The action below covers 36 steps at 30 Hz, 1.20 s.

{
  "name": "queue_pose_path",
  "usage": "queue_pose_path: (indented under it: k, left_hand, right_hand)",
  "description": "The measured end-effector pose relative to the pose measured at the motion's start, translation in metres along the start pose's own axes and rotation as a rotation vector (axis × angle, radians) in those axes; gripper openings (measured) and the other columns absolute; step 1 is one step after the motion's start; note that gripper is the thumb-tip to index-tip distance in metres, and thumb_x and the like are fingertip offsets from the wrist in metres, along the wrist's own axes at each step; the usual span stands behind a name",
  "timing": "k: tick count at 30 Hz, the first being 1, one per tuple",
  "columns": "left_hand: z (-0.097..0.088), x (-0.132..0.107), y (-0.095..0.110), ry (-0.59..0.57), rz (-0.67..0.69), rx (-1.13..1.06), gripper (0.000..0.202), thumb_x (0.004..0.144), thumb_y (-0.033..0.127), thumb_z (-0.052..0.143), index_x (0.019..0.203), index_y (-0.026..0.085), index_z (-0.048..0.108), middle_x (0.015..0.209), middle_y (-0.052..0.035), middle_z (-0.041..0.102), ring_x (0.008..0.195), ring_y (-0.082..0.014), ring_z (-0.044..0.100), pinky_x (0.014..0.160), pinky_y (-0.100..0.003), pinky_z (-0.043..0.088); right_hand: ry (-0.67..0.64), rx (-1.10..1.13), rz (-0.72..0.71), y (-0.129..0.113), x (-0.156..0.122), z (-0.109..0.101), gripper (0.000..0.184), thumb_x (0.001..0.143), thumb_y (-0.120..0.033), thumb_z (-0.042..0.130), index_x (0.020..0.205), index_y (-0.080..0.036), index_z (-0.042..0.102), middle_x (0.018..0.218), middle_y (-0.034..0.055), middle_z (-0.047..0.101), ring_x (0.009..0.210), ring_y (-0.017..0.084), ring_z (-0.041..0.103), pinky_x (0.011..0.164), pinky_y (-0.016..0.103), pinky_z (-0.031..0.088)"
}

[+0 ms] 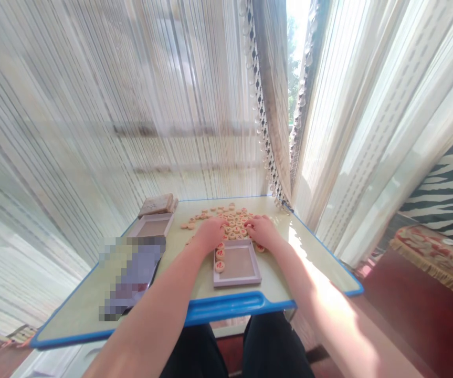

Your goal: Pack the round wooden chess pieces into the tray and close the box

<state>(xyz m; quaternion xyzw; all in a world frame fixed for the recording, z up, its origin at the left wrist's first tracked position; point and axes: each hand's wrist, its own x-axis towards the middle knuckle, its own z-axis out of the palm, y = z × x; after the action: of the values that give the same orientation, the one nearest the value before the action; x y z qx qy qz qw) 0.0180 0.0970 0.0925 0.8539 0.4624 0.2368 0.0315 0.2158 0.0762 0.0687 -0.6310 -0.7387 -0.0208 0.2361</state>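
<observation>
Round wooden Chinese chess pieces (236, 230) with red markings lie in a loose heap on the table. My left hand (211, 231) reaches over the heap's left side, fingers bent and closed around a piece at its fingertips, which mostly hide it. At the right side, my right hand (263, 229) has its curled fingers closed on another piece. Just in front of the heap sits a shallow open box (237, 283). Along its left wall, 3 pieces show in a column, including a near piece (220, 266); my left hand partly covers the box's far left corner.
A second shallow tray (167, 224) stands at the back left beside a flat wooden-looking box (156, 203). A blurred-out flat device (137, 275) lies at left. The table (316, 262) has a blue raised rim. Curtains (195, 105) hang behind; a cushioned seat (439, 252) is at right.
</observation>
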Motion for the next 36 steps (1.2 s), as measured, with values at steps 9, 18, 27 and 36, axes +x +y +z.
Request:
queue_pose_path:
  k: [9, 18, 27, 36]
  left_hand:
    - [-0.003, -0.001, 0.001, -0.008, -0.031, -0.021, 0.038, 0.080, 0.012, 0.039, 0.103, 0.018, 0.068, 0.109, -0.0054, 0.067, 0.106, -0.0185, 0.058, 0.096, -0.028, 0.042]
    - [-0.011, -0.002, 0.002, -0.025, -0.057, 0.004, 0.033, 0.083, 0.018, 0.039, 0.098, 0.020, 0.069, 0.103, -0.0041, 0.069, 0.099, -0.0176, 0.060, 0.089, -0.027, 0.043]
    - [-0.047, -0.006, -0.005, -0.283, -0.408, -0.029, 0.025, 0.075, 0.026, 0.043, 0.057, 0.016, 0.058, 0.065, -0.0049, 0.068, 0.059, -0.0146, 0.060, 0.055, -0.023, 0.041]
    - [-0.040, -0.011, -0.010, -0.550, -0.480, -0.281, 0.014, 0.063, 0.022, 0.052, 0.075, 0.018, 0.058, 0.069, -0.0017, 0.070, 0.046, -0.0102, 0.054, 0.036, -0.019, 0.028]
  right_hand:
    - [-0.025, 0.020, 0.151, 0.003, 0.004, 0.006, 0.031, 0.083, -0.035, 0.046, 0.101, -0.025, 0.069, 0.098, 0.0077, 0.062, 0.096, 0.022, 0.049, 0.086, 0.031, 0.034]
    - [-0.011, 0.059, 0.169, 0.006, 0.008, 0.010, 0.026, 0.078, -0.037, 0.052, 0.091, -0.020, 0.068, 0.094, 0.0080, 0.065, 0.093, 0.023, 0.053, 0.084, 0.031, 0.036]
    - [0.060, 0.423, 0.045, -0.016, -0.009, -0.017, 0.020, 0.076, -0.033, 0.058, 0.088, -0.019, 0.064, 0.086, 0.0033, 0.067, 0.084, 0.017, 0.057, 0.074, 0.028, 0.042]
    - [-0.283, 0.410, -0.145, -0.030, -0.022, -0.022, 0.014, 0.071, -0.031, 0.063, 0.081, -0.023, 0.069, 0.080, -0.0003, 0.069, 0.071, 0.014, 0.058, 0.062, 0.025, 0.040]
